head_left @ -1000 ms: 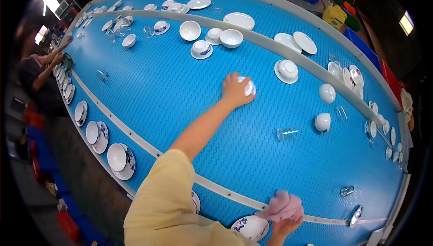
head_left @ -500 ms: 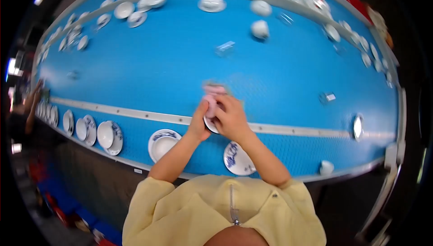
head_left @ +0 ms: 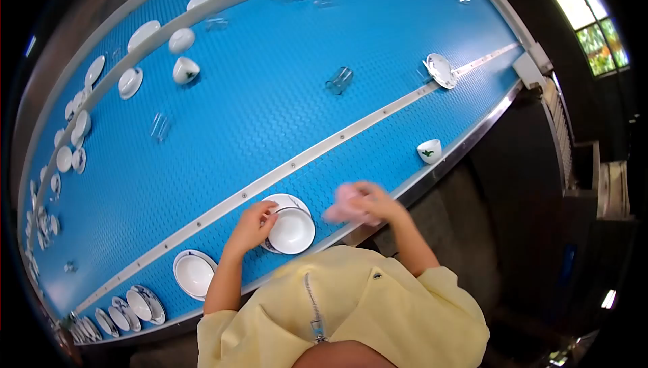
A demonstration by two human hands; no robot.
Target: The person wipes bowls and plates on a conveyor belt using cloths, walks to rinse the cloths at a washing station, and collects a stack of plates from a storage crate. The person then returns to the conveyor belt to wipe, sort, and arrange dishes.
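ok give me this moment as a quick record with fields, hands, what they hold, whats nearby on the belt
setting: blue conveyor belt with a pale divider rail
left hand: left hand touching the rim of a white bowl, which sits on a plate in the near lane
right hand: right hand gripping a pink cloth at the belt's near edge
near lane, other items: small cup with green mark; bowl on plate
far side of rail: glass lying down, white dishes along the far rail
clothing: yellow top

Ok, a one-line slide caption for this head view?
Left hand touches a white bowl on the blue belt; right hand holds a pink cloth.
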